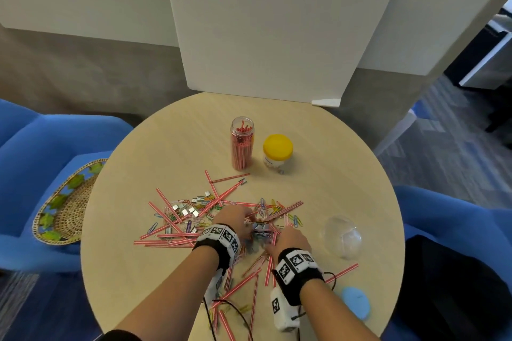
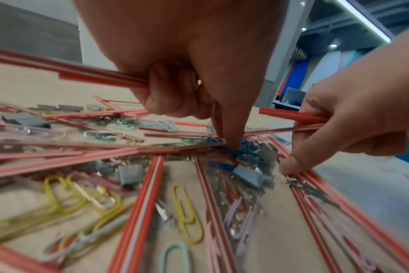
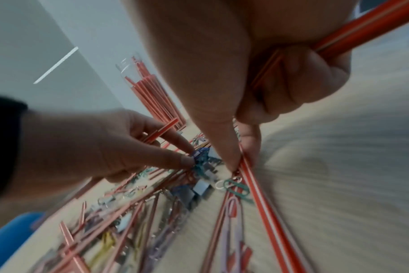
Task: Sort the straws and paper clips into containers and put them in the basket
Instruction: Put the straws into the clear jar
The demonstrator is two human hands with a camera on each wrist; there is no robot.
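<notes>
Straws (image 2: 119, 78) lie clamped under curled fingers (image 2: 166, 96) of both hands.

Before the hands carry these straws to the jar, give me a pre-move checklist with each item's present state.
1. Left hand grips straws in its curled fingers: ok.
2. Right hand grips straws: ok.
3. Tall straw jar upright, mouth open, partly filled: ok.
4. No paper clips caught in either grip: cannot tell; both index fingers reach into the clip pile.
5. Clip container ready: not ok; the yellow-lidded jar is closed.
6. Basket within reach, on the blue chair left of the table: ok.
</notes>
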